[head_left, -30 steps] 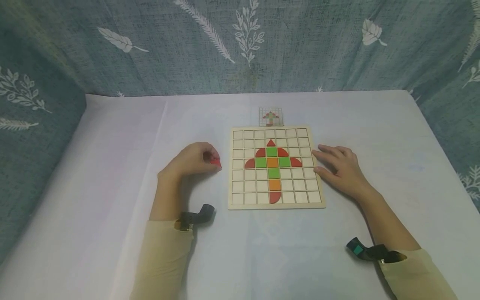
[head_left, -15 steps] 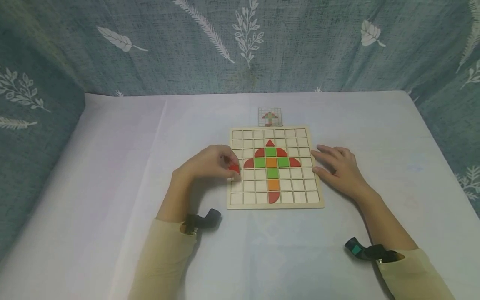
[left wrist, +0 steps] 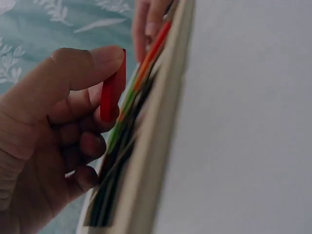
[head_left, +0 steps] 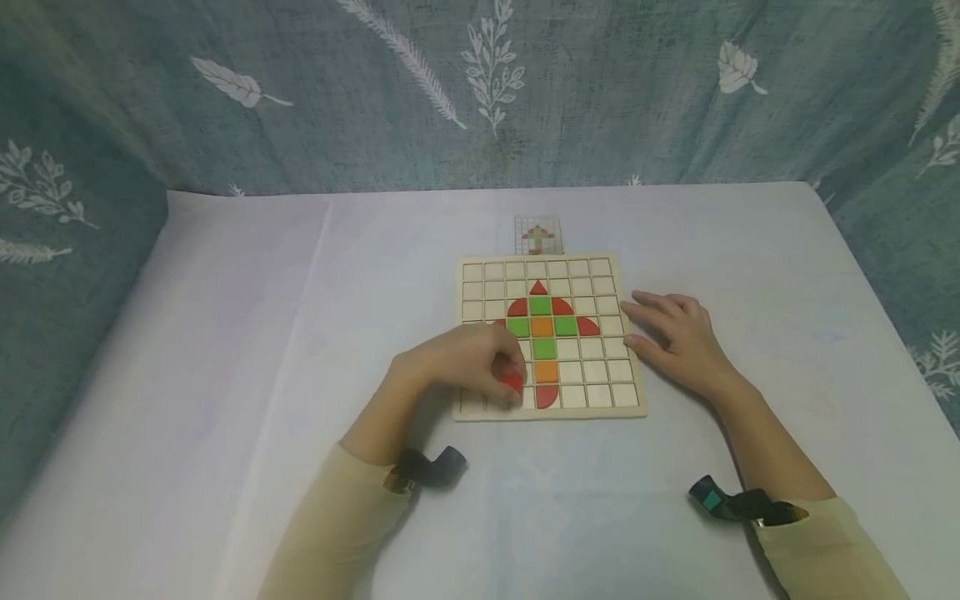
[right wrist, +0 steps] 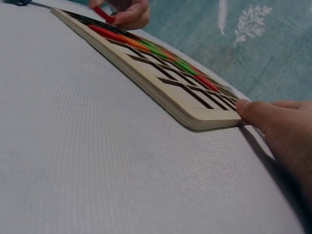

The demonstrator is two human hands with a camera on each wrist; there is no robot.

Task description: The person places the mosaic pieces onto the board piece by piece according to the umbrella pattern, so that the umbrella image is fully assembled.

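My left hand (head_left: pixel 467 358) pinches a flat red tile (head_left: pixel 513 382) between thumb and fingers, over the near left part of a wooden grid board (head_left: pixel 592 412). In the left wrist view the red tile (left wrist: pixel 113 95) is on edge, tilted, and apart from the board. Its full outline is hidden by the fingertips. Set in the board are green squares (head_left: pixel 544 348), orange squares (head_left: pixel 546 372) and red pieces (head_left: pixel 547 396), forming an arrow-like figure. My right hand (head_left: pixel 678 337) rests at the board's right edge; its thumb touches the rim in the right wrist view.
A small picture card (head_left: pixel 537 235) with a similar arrow figure lies just behind the board. A white cloth (head_left: pixel 585 483) covers the table. Behind the table's far edge hangs a green-blue curtain (head_left: pixel 315 125) with white leaf prints.
My left hand has carried the red tile rightward and nearer to the body, from the cloth left of the board to over its near left cells. My right hand stays put.
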